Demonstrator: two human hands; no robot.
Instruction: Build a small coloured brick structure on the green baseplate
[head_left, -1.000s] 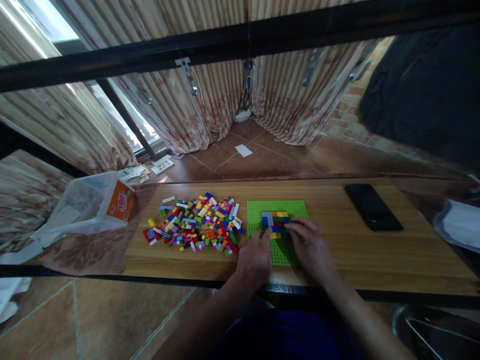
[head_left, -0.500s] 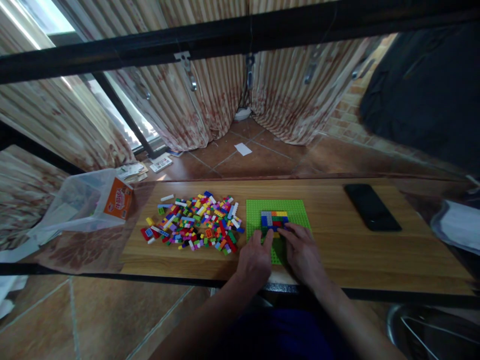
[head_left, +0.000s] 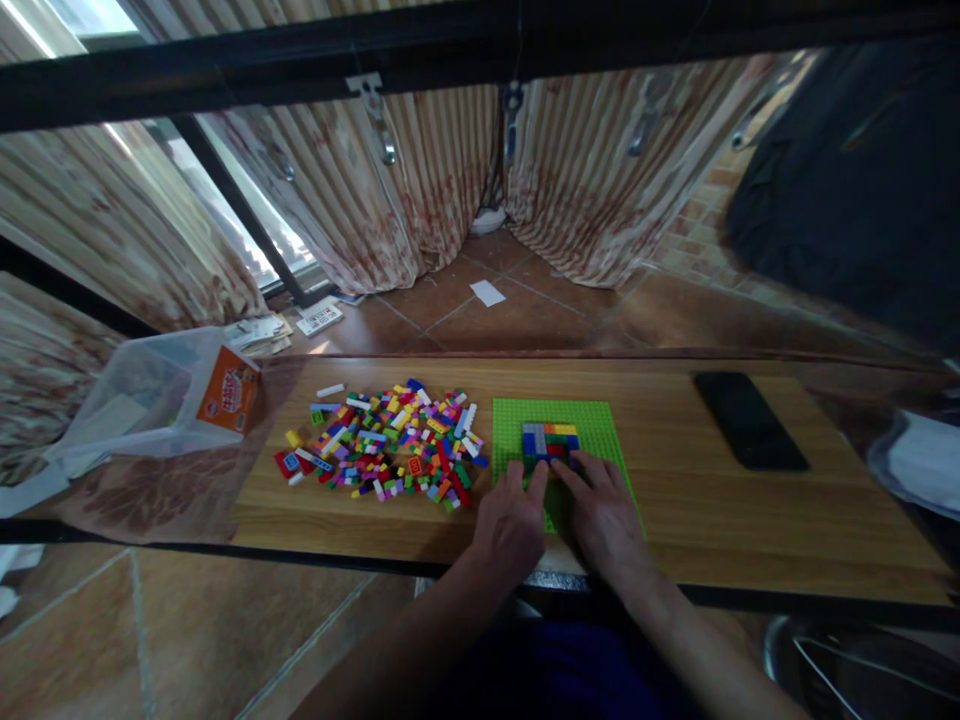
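Note:
A green baseplate (head_left: 592,428) lies on the wooden table (head_left: 712,510), carrying a small block of stacked bricks (head_left: 550,440) in grey, blue, yellow, orange and red. My left hand (head_left: 512,522) rests on the plate's near left part, fingers stretched toward the block's near edge. My right hand (head_left: 604,512) lies beside it, fingers flat and reaching the same edge. Both sets of fingertips touch the near side of the block; what lies under them is hidden. A heap of loose coloured bricks (head_left: 390,442) spreads left of the plate.
A black phone (head_left: 748,420) lies flat at the right of the table. A clear plastic bag with an orange label (head_left: 161,392) sits at the left end. A black bar crosses the top of the view; curtains and tiled floor lie beyond.
Both hands have drawn closer together at the near edge of the brick block, the right hand shifting left. The view has tilted slightly.

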